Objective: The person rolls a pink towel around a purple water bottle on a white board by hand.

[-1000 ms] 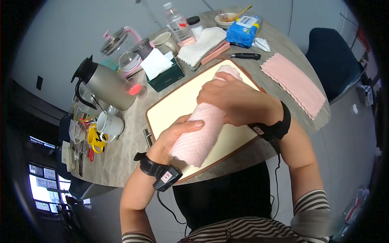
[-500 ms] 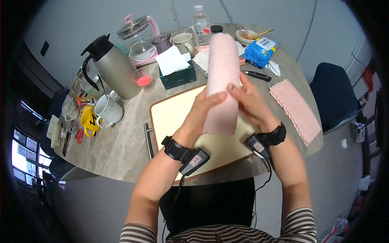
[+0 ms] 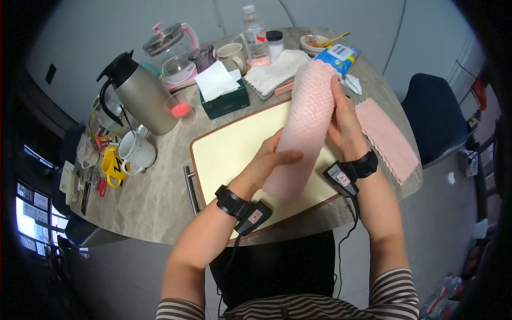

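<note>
1. The pink cloth (image 3: 309, 112) is in the air, held by both hands over the cream board (image 3: 229, 141). It makes a long, narrow shape, leaning with its upper end toward the right; its bumpy side is seen.

2. The left hand (image 3: 269, 162) pinches the lower part of this cloth: the thumb is pressed on the front, and the other fingers go behind, where I cannot see them well.

3. The right hand (image 3: 348, 122) is at the right edge, higher up. It seems to grip this edge between the thumb and the fingers, but part of the fingers is hidden.

4. As I judge, the cloth is already brought into its narrow form, by folding or rolling; I cannot tell which. It is not yet laid down, and both hands are occupied with it. Whether the form is final, the picture does not show.

5. To the right of the board, the second pink cloth (image 3: 388, 140) lies on the table (image 3: 160, 200), also as a narrow strip, with a wavy edge. No hand touches it.

6. Behind the board are the tissue box (image 3: 226, 102), the white cloth (image 3: 280, 70) and the blue pack (image 3: 341, 54), which the raised cloth partly covers. On the left stand the flask (image 3: 146, 98) and the white mug (image 3: 137, 150).
</note>
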A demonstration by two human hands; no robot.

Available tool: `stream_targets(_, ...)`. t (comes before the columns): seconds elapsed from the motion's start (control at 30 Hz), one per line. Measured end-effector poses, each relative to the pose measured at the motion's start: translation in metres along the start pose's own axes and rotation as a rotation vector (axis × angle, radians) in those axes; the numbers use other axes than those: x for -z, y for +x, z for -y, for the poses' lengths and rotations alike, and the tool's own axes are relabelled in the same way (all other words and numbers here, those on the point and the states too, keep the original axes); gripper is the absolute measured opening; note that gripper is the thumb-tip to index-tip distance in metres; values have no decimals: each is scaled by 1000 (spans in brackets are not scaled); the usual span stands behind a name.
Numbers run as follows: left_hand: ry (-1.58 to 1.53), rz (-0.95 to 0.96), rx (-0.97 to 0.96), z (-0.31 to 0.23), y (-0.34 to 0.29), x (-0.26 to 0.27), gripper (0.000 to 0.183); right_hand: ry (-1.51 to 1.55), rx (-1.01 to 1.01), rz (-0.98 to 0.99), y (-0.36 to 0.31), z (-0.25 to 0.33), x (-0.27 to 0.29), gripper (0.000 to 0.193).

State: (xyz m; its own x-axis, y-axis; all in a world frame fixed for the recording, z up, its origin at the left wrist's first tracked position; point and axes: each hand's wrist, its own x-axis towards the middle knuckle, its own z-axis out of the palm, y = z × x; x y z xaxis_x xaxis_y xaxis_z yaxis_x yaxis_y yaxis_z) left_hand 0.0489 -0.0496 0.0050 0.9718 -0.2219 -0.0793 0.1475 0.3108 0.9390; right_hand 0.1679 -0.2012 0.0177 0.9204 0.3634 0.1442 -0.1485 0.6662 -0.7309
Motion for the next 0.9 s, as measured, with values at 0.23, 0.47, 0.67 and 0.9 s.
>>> stream_targets(0.23, -224, 82, 23, 6, -2, 10, 64, 230, -283, 59, 4, -8, 14, 60)
stream_targets(0.47, -621, 243, 48, 6, -1, 15, 75, 445, -455, 344, -9, -27, -1, 74)
stream_targets(0.67, -667, 305, 128, 7, -2, 12, 76, 220, -188, 226, -9, -8, -7, 62)
stream_targets(0.9, -537, 213, 39, 5, -1, 7, 74, 334, -163, -61, 4, -12, 12, 50)
